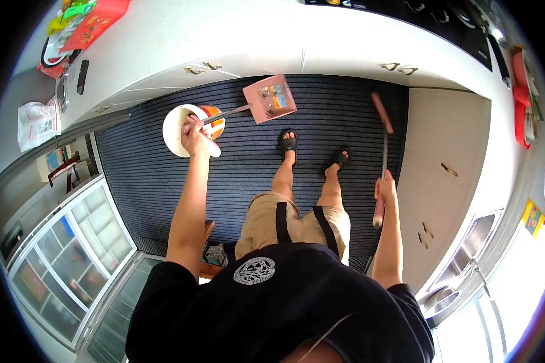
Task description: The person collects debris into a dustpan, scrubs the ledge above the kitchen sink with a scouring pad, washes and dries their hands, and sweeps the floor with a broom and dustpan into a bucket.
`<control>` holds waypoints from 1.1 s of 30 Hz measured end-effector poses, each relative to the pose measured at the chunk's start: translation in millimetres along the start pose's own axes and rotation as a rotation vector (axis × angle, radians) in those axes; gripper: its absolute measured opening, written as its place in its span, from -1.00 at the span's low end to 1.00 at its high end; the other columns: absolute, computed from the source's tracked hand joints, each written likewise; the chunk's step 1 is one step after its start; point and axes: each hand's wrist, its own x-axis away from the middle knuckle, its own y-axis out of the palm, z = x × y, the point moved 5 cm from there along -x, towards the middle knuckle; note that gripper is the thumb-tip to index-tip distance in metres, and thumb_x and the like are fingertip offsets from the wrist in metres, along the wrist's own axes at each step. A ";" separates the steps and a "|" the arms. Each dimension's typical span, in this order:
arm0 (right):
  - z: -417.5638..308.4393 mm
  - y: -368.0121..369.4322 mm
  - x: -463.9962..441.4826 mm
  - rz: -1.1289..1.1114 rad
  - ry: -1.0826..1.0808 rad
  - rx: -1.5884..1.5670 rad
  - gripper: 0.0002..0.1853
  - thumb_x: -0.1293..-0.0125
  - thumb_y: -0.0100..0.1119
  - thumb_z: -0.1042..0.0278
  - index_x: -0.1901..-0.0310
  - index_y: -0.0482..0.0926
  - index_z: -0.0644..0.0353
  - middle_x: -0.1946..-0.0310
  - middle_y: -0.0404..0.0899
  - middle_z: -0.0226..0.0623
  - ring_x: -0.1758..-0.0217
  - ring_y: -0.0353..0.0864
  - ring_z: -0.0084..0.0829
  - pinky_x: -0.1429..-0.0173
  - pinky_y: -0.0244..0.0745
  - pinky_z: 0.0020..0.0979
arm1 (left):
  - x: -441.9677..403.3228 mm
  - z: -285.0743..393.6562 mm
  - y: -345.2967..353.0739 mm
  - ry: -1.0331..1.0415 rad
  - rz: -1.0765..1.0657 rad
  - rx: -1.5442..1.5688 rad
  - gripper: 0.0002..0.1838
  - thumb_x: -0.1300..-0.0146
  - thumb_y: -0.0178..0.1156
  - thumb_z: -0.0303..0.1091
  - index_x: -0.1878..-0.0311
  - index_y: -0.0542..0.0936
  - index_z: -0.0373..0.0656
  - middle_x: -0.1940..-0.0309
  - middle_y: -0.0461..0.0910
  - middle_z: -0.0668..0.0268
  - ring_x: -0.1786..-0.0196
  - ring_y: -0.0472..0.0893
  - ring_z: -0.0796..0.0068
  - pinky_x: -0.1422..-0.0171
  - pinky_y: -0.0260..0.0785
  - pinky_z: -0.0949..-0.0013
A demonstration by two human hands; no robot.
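My left hand [194,138] is closed at the upper end of a long-handled dustpan, above the white bucket [174,128]. The pink dustpan [259,109] has a thin grey rod, and its pan is tipped near the cabinet fronts. A blue and yellow patch shows in the pan; I cannot tell whether it is a label or litter. On the other side, my right hand [386,189] wraps round the pink grip of a broom [382,113]. Its pink head, slightly blurred, points toward the cabinets.
Dark ribbed matting [236,175] covers the floor under my black sandals [289,144]. White cabinets [445,157] with metal handles border the far and right sides. A counter [224,30] runs above them, with a black cooktop [427,24]. Glass-panelled doors [72,254] stand at left.
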 end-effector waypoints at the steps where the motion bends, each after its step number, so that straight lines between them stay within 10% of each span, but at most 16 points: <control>1: -2.4 0.5 -28.2 -0.011 0.011 -0.013 -0.49 0.01 -0.10 0.58 -0.09 0.28 0.22 0.75 0.36 -0.23 0.81 0.34 -0.43 0.80 0.18 -0.39 | 3.1 6.8 -3.9 0.011 0.023 -0.005 -0.75 0.08 0.17 -0.65 0.48 0.34 -0.07 0.58 0.42 0.35 0.63 0.38 0.57 0.58 0.28 0.53; 8: -33.8 124.8 -85.2 0.000 0.174 -0.025 -0.79 -0.09 -0.01 0.44 0.23 0.32 0.27 0.67 0.39 -0.24 0.65 0.42 -0.40 0.66 0.33 -0.35 | -33.2 18.7 -22.4 0.106 0.107 0.047 -0.75 0.08 0.11 -0.66 0.46 0.29 -0.08 0.58 0.41 0.30 0.55 0.40 0.53 0.49 0.31 0.45; 14: -5.7 268.8 30.5 -0.288 -0.220 0.648 -0.24 -0.12 -0.07 0.37 -0.37 -0.10 0.04 0.39 0.56 0.09 0.60 0.54 -0.27 0.54 0.46 -0.30 | -49.0 18.3 -8.0 0.098 0.187 -0.014 -0.77 0.03 0.04 -0.67 0.45 0.26 -0.08 0.56 0.40 0.30 0.59 0.42 0.52 0.51 0.35 0.48; 18: -59.8 209.3 96.3 -0.616 -0.040 0.343 -0.32 -0.02 -0.08 0.41 -0.29 0.18 -0.01 0.32 0.58 0.05 0.33 0.60 -0.23 0.23 0.49 -0.32 | -54.6 17.8 -2.7 0.081 0.185 -0.023 -0.78 -0.01 0.02 -0.66 0.41 0.26 -0.09 0.50 0.40 0.31 0.58 0.42 0.56 0.48 0.35 0.49; 23: -13.6 152.7 90.5 -0.431 -0.460 0.383 -0.33 -0.03 -0.09 0.48 -0.29 0.19 -0.02 0.53 0.50 -0.18 0.62 0.46 -0.44 0.54 0.41 -0.44 | -47.8 20.1 -17.8 0.047 0.168 -0.002 -0.79 0.00 0.07 -0.61 0.43 0.28 -0.08 0.57 0.40 0.33 0.57 0.43 0.54 0.47 0.36 0.49; 33: -45.9 75.1 -33.8 -0.014 0.020 -0.183 -0.76 -0.08 -0.14 0.59 0.18 0.26 0.15 0.78 0.24 -0.36 0.83 0.25 -0.47 0.79 0.19 -0.39 | -45.3 20.5 -23.8 0.071 0.147 0.035 -0.78 0.00 -0.02 -0.66 0.42 0.23 -0.09 0.49 0.38 0.29 0.58 0.39 0.57 0.50 0.33 0.53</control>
